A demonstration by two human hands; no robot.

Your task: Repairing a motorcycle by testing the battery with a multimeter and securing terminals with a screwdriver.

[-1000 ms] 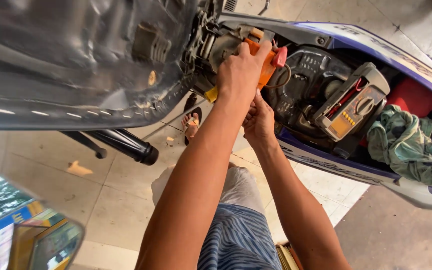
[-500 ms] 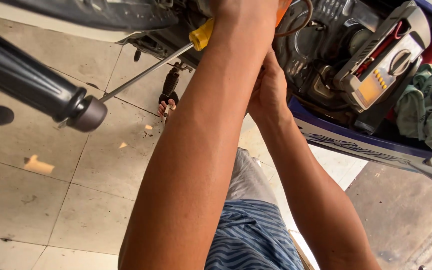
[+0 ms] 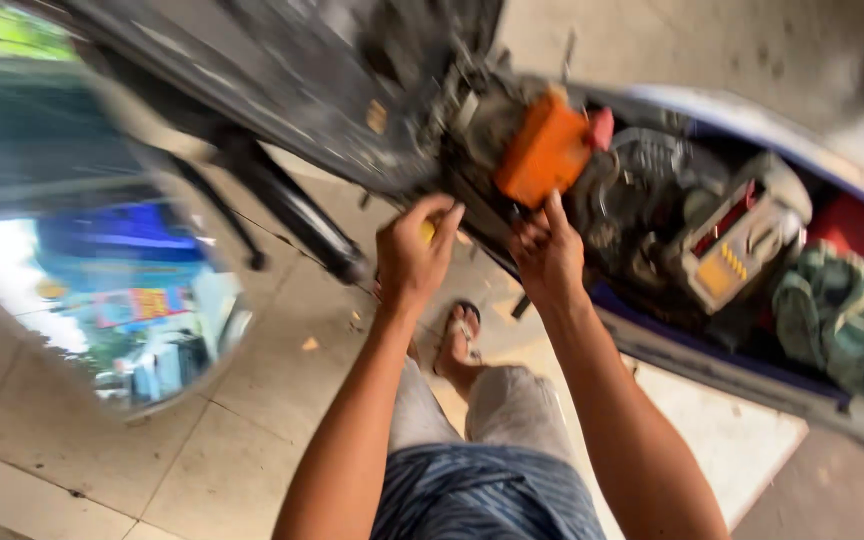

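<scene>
A scooter [image 3: 652,330] with its seat lifted filled the upper part of the view, its blue-and-white side panel running from the middle down toward the right edge. At the left, a round mirror [image 3: 102,250] reflected a blurred street scene in blue and green. The tiled floor [image 3: 152,470] lay below, pale and lightly littered.

Inside the open compartment, a green cloth [image 3: 842,320] was bunched at the right end, beside a grey block with red and yellow parts [image 3: 737,240] (probably a battery or fuse unit, though the blur made that hard to settle). An orange part [image 3: 547,155] sat higher up, at the front of the compartment, next to dark wiring and metal.

The person's striped shorts [image 3: 482,490] showed at the bottom, with one foot in a sandal [image 3: 457,340] on the tiles between the two forearms.

The left hand [image 3: 412,255] was clenched around a yellow tool handle [image 3: 430,230], held just under the scooter's dark frame; only a sliver of yellow showed between thumb and fingers. The right hand [image 3: 549,255] reached up just below the orange part, forefinger extended toward it and the other fingers curled; whether it pinched anything could not be told.
</scene>
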